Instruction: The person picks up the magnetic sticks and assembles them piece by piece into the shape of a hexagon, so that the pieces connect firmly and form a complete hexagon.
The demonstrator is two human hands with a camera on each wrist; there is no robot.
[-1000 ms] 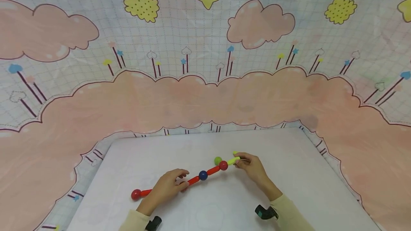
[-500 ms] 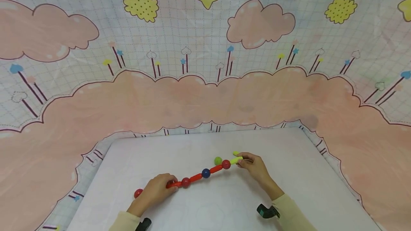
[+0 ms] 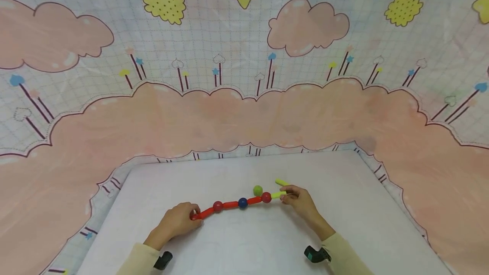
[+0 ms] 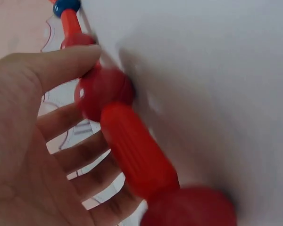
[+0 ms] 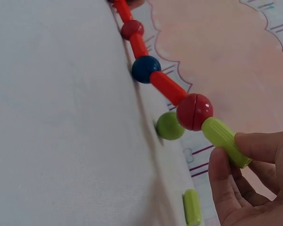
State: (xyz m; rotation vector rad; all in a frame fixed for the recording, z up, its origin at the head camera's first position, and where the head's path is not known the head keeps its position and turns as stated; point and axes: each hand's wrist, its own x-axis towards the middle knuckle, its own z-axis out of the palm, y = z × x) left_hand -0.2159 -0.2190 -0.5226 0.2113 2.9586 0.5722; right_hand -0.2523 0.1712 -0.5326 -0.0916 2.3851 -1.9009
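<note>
"Where did we have the chain (image 3: 230,205)?"

"Stretched between our hands over the worktop (image 3: 244,241), its red rods (image 3: 254,200) linking red balls (image 3: 217,206) and one blue ball (image 3: 243,203)."

"And our left hand (image 3: 177,220)?"

"It gripped the chain at a red ball (image 4: 106,94); another showed nearer the wrist."

"Our right hand (image 3: 303,205)?"

"It pinched the lime rod (image 5: 221,137) at the chain's right end. Just beyond the neighbouring red ball (image 3: 266,197) we had a green ball (image 3: 257,190), and near that hand lay a loose lime rod (image 3: 281,182)."
</note>
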